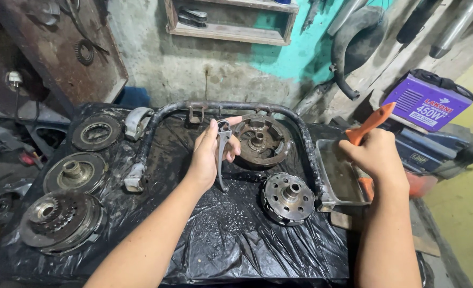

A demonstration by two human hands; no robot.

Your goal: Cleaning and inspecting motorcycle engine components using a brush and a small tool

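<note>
My left hand (211, 154) holds a silver metal lever (223, 154) upright over the black plastic sheet (231, 234), just left of a rusty round clutch drum (262, 141). My right hand (374, 156) grips a brush by its orange handle (371, 124), with the lower end down in a grey metal tray (337, 178) at the right. A second clutch part with a hub (288, 197) lies in front of the drum, between my two arms.
Three greasy clutch discs (97, 132), (75, 173), (60, 221) lie along the left. A bent dark metal bar (162, 114) arches over the sheet's back. A purple box (427, 101) and pipes stand at the right, a wooden shelf (231, 24) on the wall.
</note>
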